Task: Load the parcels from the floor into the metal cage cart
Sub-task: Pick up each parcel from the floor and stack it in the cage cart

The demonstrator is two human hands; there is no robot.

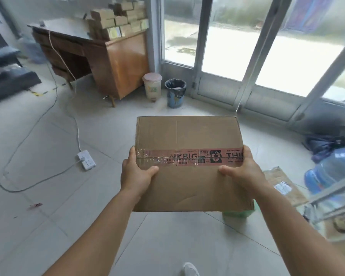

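Observation:
A brown cardboard parcel (pixel 189 136) with a pink printed tape band across its top is held in the air in front of me, above the tiled floor. My left hand (pixel 134 172) grips its left side, thumb on top. On the opposite side my right hand (pixel 241 170) grips it the same way. The metal cage cart (pixel 331 198) shows only as grey bars at the lower right edge. A flat brown parcel (pixel 283 186) lies beside the cart, and a green item (pixel 237 213) peeks out under the held box.
A wooden desk (pixel 116 62) stacked with small boxes stands at the back. Two bins (pixel 174 92) sit by the glass doors. A power strip (pixel 86 160) and its cable lie on the floor at left. A blue water jug (pixel 331 170) lies at right.

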